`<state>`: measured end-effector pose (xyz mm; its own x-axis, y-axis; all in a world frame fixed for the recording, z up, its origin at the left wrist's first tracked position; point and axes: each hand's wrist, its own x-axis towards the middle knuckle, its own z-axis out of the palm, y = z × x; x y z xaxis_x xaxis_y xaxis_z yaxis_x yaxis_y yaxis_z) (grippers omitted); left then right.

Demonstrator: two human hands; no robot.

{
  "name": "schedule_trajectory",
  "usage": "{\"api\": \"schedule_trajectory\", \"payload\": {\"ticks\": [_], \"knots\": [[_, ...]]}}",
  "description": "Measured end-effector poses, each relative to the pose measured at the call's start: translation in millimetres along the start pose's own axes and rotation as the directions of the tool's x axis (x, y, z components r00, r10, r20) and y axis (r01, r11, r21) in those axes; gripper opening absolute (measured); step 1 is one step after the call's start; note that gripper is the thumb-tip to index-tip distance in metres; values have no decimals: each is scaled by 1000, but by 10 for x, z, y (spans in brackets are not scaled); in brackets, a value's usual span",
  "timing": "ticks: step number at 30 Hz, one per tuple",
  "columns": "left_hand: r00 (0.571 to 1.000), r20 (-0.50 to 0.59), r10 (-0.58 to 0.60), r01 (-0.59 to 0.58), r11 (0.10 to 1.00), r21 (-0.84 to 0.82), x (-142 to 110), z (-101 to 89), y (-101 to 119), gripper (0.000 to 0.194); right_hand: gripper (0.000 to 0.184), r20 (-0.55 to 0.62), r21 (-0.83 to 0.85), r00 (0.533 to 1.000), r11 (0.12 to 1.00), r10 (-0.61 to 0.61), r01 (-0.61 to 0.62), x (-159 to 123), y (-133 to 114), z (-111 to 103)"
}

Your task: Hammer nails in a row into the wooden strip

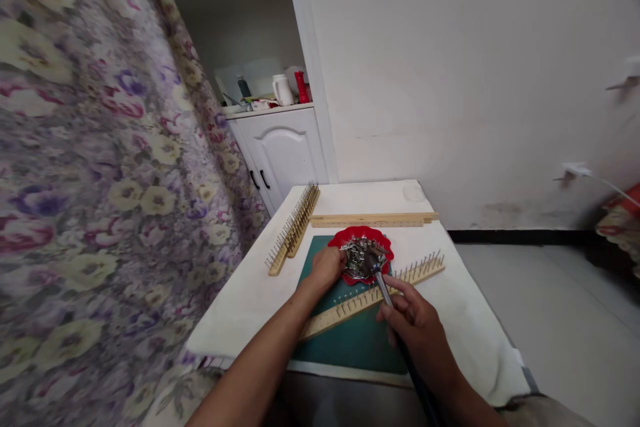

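Note:
My right hand (413,320) is closed round the handle of a hammer (383,283), whose metal head hovers over a red scalloped dish (383,243) full of small nails. My left hand (325,267) rests at the dish's left rim with its fingers curled; what they hold is hidden. A wooden strip (370,297) studded with upright nails lies slanted across a green cutting mat (357,340), just under both hands.
Another nail-studded strip (294,228) lies at the left of the white-covered table (240,307), and plain wooden strips (373,219) lie at the back. A floral curtain (90,167) hangs to the left. A white cabinet (280,147) stands behind.

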<state>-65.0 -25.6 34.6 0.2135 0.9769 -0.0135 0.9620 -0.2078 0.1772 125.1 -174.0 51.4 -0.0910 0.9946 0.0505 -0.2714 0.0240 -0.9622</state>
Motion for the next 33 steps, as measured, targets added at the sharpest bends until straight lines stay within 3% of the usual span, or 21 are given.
{"api": "schedule_trajectory", "payload": {"ticks": [7, 15, 20, 22, 25, 33], "knots": [[1000, 2, 17, -17, 998, 62, -65, -42, 62, 16, 44, -18, -3, 1000, 1000, -1, 1, 14, 16, -13], [989, -137, 57, -42, 994, 106, -440, -309, 156, 22, 43, -30, -15, 999, 1000, -25, 24, 18, 75, 18], [939, -313, 143, -199, 968, -155, -915, -371, 313, 12, 50, -78, 0, 994, 998, -70, 70, 53, 146, 18], [931, -322, 172, -274, 913, -304, -1133, -325, 405, 11, 49, -89, 5, 993, 997, -73, 74, 68, 165, 5], [937, -303, 174, -295, 858, -419, -1389, -218, 520, 12, 48, -80, 18, 994, 997, -69, 71, 70, 177, -6], [939, -315, 136, -293, 797, -529, -1618, -180, 613, 13, 48, -39, 35, 997, 997, -65, 66, -6, 230, 44]]}}
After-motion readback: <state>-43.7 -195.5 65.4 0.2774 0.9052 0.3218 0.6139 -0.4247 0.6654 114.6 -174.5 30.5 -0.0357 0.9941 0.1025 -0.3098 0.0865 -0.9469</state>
